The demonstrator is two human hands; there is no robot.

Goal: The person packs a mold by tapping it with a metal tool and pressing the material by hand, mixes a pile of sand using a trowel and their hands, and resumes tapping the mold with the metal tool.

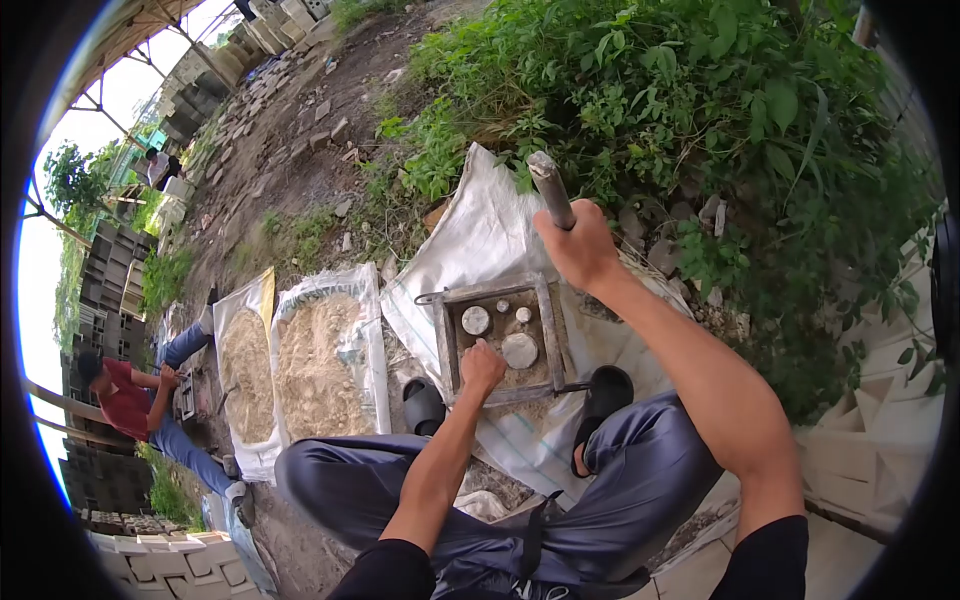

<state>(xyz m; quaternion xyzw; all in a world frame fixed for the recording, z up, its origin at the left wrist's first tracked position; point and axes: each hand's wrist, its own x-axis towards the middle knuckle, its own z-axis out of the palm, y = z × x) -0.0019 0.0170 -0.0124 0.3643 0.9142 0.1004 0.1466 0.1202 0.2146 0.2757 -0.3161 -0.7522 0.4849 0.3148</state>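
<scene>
My right hand is raised beyond the frame, its fingers wrapped round a grey metal rod that points up and away. Below it, a square, box-like frame lies on a white sack sheet. Inside the frame are a large round disc, a smaller disc and two little round pieces, with sandy material around them. My left hand is closed at the frame's near left part, beside the large disc. What its fingertips hold, if anything, is hidden.
Left of the frame, sandy material lies on open sacks. My sandalled feet flank the frame's near side. Leafy plants and stones border the far right. At the far left, a person in a red shirt sits working.
</scene>
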